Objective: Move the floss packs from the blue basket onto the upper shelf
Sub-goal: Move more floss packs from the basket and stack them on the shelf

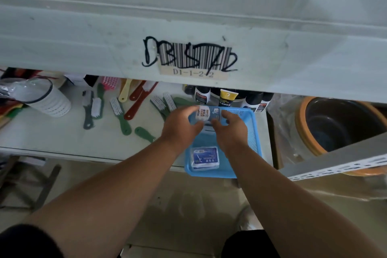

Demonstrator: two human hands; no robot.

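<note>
The blue perforated plastic basket point(254, 132) overhangs the lower shelf's front edge point(83, 153), just under the white upper shelf point(104, 48). Above the basket, the left hand point(181, 124) and right hand point(231, 126) pinch one white-and-blue floss pack point(206, 113) between curled fingers; another flat blue-labelled floss pack point(204, 158) lies inside

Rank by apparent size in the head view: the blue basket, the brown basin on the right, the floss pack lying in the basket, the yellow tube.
1. Brown basin, partly hidden.
2. Blue basket, looks nearly as large.
3. Floss pack lying in the basket.
4. Yellow tube, upper end hidden by the shelf edge.
</note>
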